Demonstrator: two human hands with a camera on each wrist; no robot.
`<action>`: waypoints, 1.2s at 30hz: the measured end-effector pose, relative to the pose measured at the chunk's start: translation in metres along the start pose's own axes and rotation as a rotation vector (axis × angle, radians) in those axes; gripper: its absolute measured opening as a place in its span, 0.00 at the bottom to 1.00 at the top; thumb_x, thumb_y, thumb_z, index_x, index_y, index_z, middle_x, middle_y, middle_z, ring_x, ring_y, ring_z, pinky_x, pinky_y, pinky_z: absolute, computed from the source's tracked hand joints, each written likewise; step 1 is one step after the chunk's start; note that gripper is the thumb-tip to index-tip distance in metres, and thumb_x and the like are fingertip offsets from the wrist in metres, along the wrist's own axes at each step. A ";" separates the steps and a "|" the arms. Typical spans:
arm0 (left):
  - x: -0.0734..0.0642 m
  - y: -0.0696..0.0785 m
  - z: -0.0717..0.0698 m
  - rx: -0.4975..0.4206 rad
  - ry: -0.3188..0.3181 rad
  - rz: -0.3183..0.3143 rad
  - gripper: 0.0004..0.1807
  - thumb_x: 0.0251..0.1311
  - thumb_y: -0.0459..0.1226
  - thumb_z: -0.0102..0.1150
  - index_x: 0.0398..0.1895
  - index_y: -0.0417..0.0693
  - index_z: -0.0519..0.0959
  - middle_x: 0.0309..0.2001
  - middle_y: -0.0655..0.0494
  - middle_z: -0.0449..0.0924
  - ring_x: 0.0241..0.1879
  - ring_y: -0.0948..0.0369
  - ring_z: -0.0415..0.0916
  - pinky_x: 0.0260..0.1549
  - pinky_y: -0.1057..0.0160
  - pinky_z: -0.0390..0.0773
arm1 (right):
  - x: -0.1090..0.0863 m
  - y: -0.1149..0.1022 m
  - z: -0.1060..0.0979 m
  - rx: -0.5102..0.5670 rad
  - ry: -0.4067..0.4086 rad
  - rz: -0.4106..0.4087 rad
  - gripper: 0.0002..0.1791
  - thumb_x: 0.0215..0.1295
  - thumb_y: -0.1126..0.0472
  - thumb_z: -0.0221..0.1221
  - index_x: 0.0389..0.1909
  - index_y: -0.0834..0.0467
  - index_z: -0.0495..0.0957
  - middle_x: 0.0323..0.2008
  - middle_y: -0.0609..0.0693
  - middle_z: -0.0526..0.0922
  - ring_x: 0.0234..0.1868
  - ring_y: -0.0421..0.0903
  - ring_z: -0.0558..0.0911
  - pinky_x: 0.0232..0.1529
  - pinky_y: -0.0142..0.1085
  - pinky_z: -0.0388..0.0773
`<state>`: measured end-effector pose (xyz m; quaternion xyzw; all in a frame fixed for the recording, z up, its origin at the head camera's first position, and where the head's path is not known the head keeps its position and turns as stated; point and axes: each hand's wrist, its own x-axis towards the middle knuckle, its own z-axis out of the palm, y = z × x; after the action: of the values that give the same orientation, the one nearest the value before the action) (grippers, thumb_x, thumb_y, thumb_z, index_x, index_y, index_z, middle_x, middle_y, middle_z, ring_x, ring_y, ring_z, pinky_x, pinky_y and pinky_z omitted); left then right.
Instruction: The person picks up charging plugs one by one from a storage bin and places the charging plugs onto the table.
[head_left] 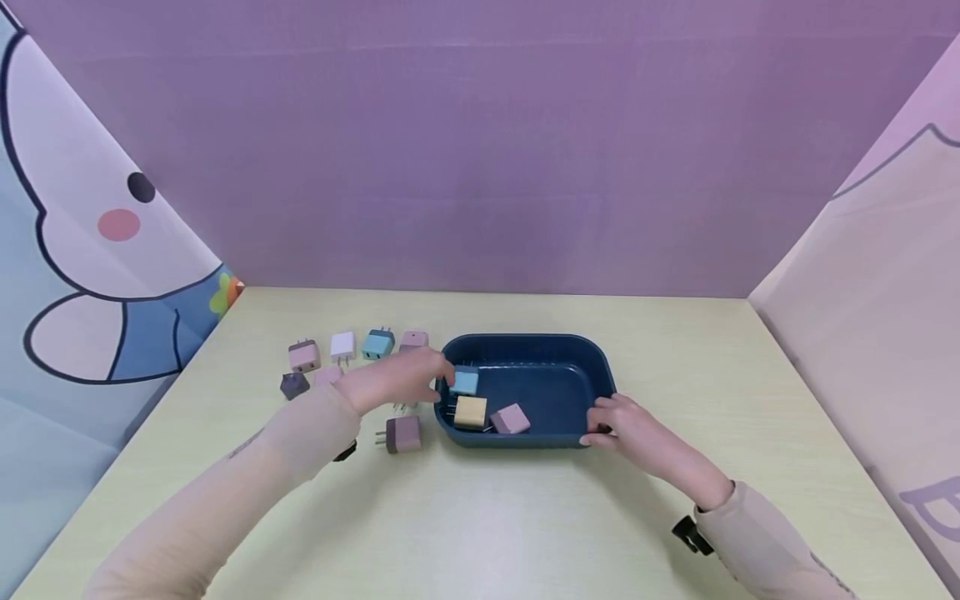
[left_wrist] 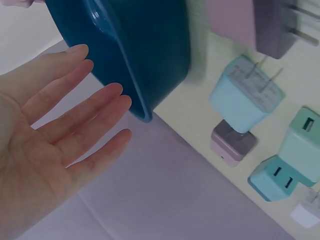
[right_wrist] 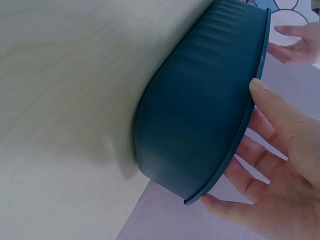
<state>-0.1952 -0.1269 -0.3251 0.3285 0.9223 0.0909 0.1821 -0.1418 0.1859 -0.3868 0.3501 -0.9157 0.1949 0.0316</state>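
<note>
A dark blue plastic bin (head_left: 551, 396) stands on the table. Inside it, toward the left, lie a blue charger plug (head_left: 465, 382), a yellow charger plug (head_left: 471, 412) and a pink charger plug (head_left: 512, 419). My left hand (head_left: 401, 377) is over the bin's left rim; in the left wrist view its palm is bare and its fingers are loosely extended, holding nothing. At the opposite end, my right hand (head_left: 633, 429) grips the rim, with the thumb outside and the other fingers over the inner side, as the right wrist view shows.
Left of the bin, several charger plugs lie on the table, among them a pink one (head_left: 303, 356), a white one (head_left: 342, 345), a blue one (head_left: 378, 343), a dark one (head_left: 294, 385) and a purple one (head_left: 404, 434). A purple backdrop (head_left: 495, 167) rises behind the table.
</note>
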 end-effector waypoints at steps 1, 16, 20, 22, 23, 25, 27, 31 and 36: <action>0.001 0.001 -0.001 -0.001 -0.008 -0.010 0.15 0.50 0.31 0.60 0.44 0.40 0.77 0.46 0.50 0.77 0.47 0.56 0.73 0.44 0.61 0.73 | 0.000 0.000 0.000 0.001 0.000 0.000 0.09 0.49 0.60 0.63 0.18 0.52 0.72 0.19 0.37 0.64 0.23 0.36 0.62 0.25 0.28 0.63; 0.027 0.022 -0.005 0.079 -0.110 -0.013 0.16 0.53 0.33 0.58 0.47 0.44 0.76 0.49 0.54 0.74 0.48 0.58 0.71 0.44 0.64 0.72 | 0.000 0.001 0.000 -0.002 0.001 -0.003 0.09 0.49 0.60 0.63 0.18 0.51 0.72 0.19 0.37 0.64 0.23 0.36 0.62 0.25 0.28 0.63; 0.034 0.025 -0.003 0.094 -0.117 0.000 0.17 0.53 0.33 0.59 0.48 0.45 0.76 0.49 0.54 0.74 0.49 0.59 0.71 0.44 0.65 0.72 | 0.000 0.002 0.001 -0.006 0.009 -0.008 0.09 0.49 0.60 0.63 0.18 0.51 0.72 0.19 0.37 0.64 0.23 0.36 0.62 0.25 0.28 0.63; 0.038 0.028 -0.001 0.105 -0.115 0.012 0.17 0.52 0.33 0.59 0.48 0.45 0.76 0.49 0.54 0.75 0.49 0.59 0.71 0.44 0.65 0.73 | 0.000 0.002 0.001 -0.010 0.014 -0.009 0.09 0.49 0.59 0.63 0.18 0.51 0.72 0.19 0.37 0.64 0.23 0.36 0.62 0.25 0.28 0.63; 0.039 0.029 0.000 0.110 -0.114 0.020 0.17 0.52 0.32 0.59 0.48 0.45 0.76 0.49 0.54 0.75 0.49 0.59 0.71 0.44 0.65 0.73 | 0.000 0.002 0.002 -0.011 0.015 -0.009 0.09 0.49 0.59 0.63 0.18 0.51 0.72 0.19 0.37 0.64 0.23 0.36 0.62 0.25 0.28 0.63; 0.042 0.032 0.003 0.125 -0.112 0.032 0.18 0.52 0.32 0.59 0.49 0.45 0.76 0.50 0.55 0.75 0.50 0.60 0.71 0.44 0.66 0.72 | 0.000 0.002 0.002 -0.014 0.021 -0.014 0.09 0.49 0.60 0.63 0.18 0.51 0.72 0.19 0.37 0.64 0.23 0.36 0.62 0.25 0.28 0.63; 0.045 0.034 0.005 0.136 -0.109 0.044 0.18 0.52 0.32 0.59 0.49 0.46 0.76 0.50 0.55 0.75 0.50 0.60 0.71 0.44 0.67 0.72 | 0.000 0.002 0.002 -0.015 0.022 -0.014 0.09 0.48 0.60 0.63 0.18 0.51 0.72 0.19 0.37 0.64 0.23 0.36 0.62 0.25 0.27 0.63; 0.049 0.039 0.009 0.157 -0.107 0.070 0.18 0.52 0.31 0.58 0.49 0.46 0.76 0.49 0.56 0.75 0.50 0.61 0.71 0.44 0.68 0.72 | 0.000 0.002 0.002 -0.011 0.020 -0.015 0.09 0.49 0.59 0.63 0.18 0.51 0.72 0.19 0.37 0.64 0.23 0.36 0.62 0.25 0.27 0.63; 0.055 0.044 0.013 0.186 -0.114 0.099 0.17 0.52 0.31 0.58 0.48 0.47 0.77 0.49 0.55 0.75 0.49 0.61 0.70 0.44 0.67 0.72 | 0.000 0.002 0.002 -0.009 0.014 -0.014 0.10 0.49 0.59 0.63 0.17 0.51 0.71 0.19 0.37 0.63 0.23 0.36 0.62 0.25 0.28 0.62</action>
<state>-0.2044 -0.0573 -0.3397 0.3936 0.8976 -0.0048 0.1983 -0.1430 0.1860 -0.3888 0.3551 -0.9138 0.1927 0.0409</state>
